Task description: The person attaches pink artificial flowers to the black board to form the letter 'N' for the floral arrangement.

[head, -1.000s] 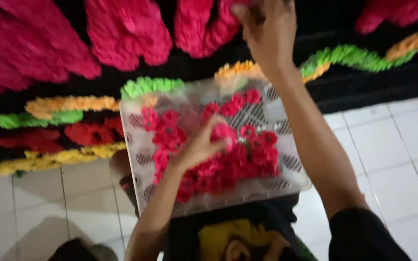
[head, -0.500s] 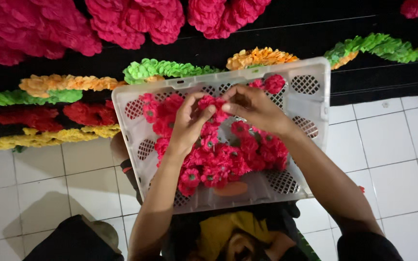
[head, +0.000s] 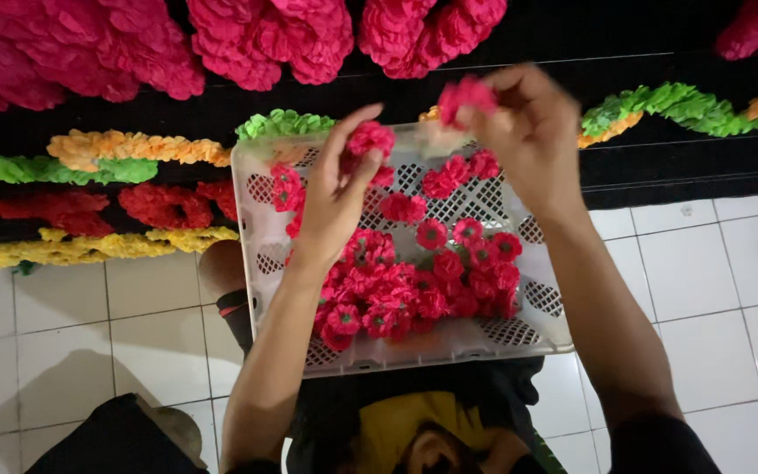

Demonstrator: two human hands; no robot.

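A white perforated plastic basket (head: 449, 349) rests on my lap, holding several small red paper flowers (head: 414, 285). My left hand (head: 331, 197) is raised over the basket's left side and pinches one red flower (head: 368, 139) at its fingertips. Above the basket's far rim, my right hand (head: 532, 132) is lifted and grips another red flower (head: 465, 93), which is blurred by motion. Both hands are above the pile, not touching it.
A black cloth (head: 660, 171) lies beyond the basket with garlands of paper flowers on it: large pink ones (head: 256, 39), green (head: 677, 105), orange (head: 125, 147), red (head: 164, 204) and yellow (head: 72, 250). White floor tiles (head: 712, 263) surround my legs.
Both hands have lifted out of the flower pile, each carrying a red flower; the right hand has risen toward the far rim. The view has also shifted slightly.
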